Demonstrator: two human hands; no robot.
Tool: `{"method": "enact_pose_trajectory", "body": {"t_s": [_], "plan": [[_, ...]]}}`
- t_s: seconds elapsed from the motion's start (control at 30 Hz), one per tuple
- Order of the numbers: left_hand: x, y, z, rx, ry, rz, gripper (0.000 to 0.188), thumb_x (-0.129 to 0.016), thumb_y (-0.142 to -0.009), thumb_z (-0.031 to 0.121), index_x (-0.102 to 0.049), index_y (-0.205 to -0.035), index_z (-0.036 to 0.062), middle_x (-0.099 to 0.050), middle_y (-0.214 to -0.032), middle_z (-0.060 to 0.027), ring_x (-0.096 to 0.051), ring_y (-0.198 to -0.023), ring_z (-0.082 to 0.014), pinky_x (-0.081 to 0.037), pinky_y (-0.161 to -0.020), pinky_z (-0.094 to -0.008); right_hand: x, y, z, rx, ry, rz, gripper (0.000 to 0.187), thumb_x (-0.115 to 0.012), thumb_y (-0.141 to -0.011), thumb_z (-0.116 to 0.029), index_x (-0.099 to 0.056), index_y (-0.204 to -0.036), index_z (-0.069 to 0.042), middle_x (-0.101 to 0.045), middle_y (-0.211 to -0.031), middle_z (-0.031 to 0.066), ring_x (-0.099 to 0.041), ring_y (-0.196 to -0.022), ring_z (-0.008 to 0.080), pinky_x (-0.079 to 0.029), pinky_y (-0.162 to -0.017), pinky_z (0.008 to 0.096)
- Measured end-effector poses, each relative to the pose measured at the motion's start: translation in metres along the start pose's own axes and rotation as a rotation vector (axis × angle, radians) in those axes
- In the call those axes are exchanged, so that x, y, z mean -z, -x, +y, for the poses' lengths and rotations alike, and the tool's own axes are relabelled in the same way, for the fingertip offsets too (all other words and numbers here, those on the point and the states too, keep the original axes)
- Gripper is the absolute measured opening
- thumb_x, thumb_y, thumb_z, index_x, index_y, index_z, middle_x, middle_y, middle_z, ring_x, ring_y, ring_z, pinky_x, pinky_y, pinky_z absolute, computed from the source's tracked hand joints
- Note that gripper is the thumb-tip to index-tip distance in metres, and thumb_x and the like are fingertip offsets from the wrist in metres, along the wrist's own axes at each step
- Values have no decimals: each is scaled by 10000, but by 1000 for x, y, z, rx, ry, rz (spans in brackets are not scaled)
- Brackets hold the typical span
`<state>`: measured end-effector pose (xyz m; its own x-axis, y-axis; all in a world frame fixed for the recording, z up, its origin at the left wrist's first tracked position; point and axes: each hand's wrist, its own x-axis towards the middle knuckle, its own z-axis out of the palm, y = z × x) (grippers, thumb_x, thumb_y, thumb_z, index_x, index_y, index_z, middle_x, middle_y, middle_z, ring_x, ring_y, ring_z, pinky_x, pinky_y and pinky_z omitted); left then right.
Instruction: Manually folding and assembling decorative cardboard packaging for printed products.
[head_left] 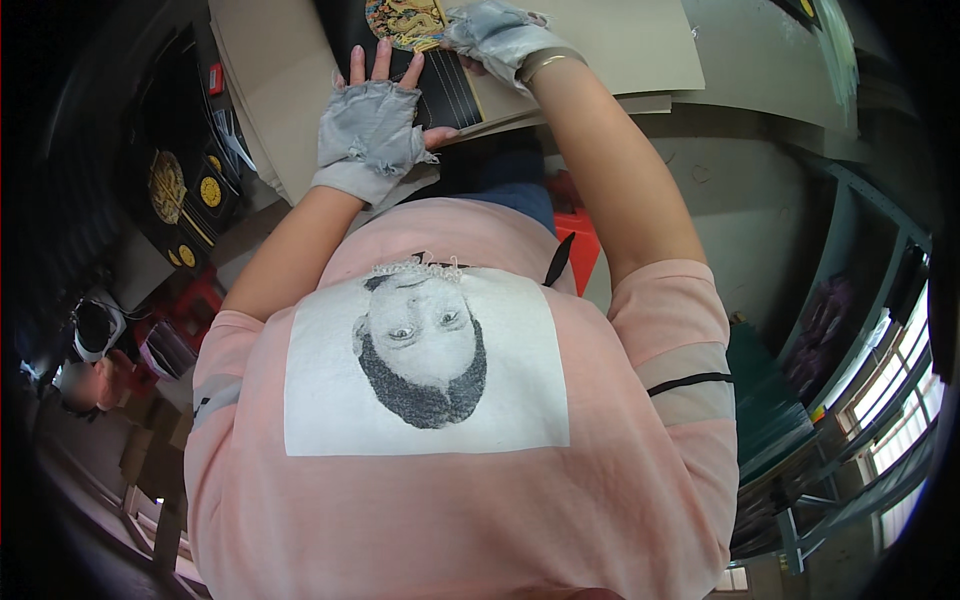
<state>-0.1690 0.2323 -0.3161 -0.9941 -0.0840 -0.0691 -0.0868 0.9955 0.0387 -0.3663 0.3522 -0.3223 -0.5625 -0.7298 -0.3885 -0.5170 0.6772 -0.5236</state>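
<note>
My left hand (375, 125), in a grey fingerless glove with frayed edges, lies flat with fingers spread. Its fingertips rest on a black printed sheet (450, 95), which has a colourful gold dragon pattern (405, 22) and thin pale lines. At the sheet's right edge is my right hand (500, 40), gloved the same way, with a bangle at the wrist. Its fingers are curled in; whatever they may grip is hidden beneath the hand. Under the sheet are large grey-beige boards (620, 50), stacked on the work surface.
To the left are black pieces with gold round motifs (180, 195) and a small red object (215, 78). A red plastic stool (577, 245) stands close by my body. On the right are a metal frame (850, 185) and a dark green surface (765, 400).
</note>
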Motion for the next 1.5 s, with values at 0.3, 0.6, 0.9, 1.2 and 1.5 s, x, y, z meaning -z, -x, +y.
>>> {"method": "enact_pose_trajectory", "body": {"t_s": [0.3, 0.6, 0.9, 1.2, 1.5], "plan": [[-2, -2, -1, -12, -22, 18, 1071, -627, -759, 855, -424, -1611, 239, -279, -1698, -192, -273, -1534, -492, -292, -1199, -657, 6, -1, 1, 40, 69, -74, 417, -525, -977, -389, -771, -1161, -108, -729, -1211, 213, -705, -1131, 402, -555, -970, 498], [-1, 0, -1, -3, 1, 6, 1052, -645, -770, 831, -421, -1614, 244, -259, -1709, -178, -254, -1544, -485, -270, -1214, -653, 18, 11, -7, 18, 31, -72, 406, -518, -973, -363, -773, -1147, -99, -729, -1206, 220, -702, -1133, 412, -550, -979, 500], [-2, 0, -1, -9, -16, 11, 1057, -656, -764, 828, -420, -1615, 248, -258, -1709, -179, -249, -1547, -477, -264, -1216, -653, 6, 0, 1, -27, 15, -77, 397, -527, -960, -351, -775, -1143, -101, -731, -1196, 225, -699, -1141, 414, -547, -984, 511], [14, -6, 5, 24, -44, -100, 1064, -629, -766, 853, -411, -1618, 253, -285, -1704, -184, -277, -1558, -438, -250, -1239, -616, -20, 0, 13, 32, -179, 71, 292, -733, -965, -333, -750, -1054, -56, -734, -825, 105, -707, -702, 235, -573, -664, 348], [10, 1, 0, 39, 20, -103, 1110, -612, -740, 881, -409, -1614, 227, -294, -1695, -173, -255, -1563, -438, -268, -1227, -629, -18, 56, -28, 38, 63, 389, 322, -660, -948, -355, -720, -1097, -75, -727, -1123, 196, -698, -1036, 400, -563, -875, 474]]}}
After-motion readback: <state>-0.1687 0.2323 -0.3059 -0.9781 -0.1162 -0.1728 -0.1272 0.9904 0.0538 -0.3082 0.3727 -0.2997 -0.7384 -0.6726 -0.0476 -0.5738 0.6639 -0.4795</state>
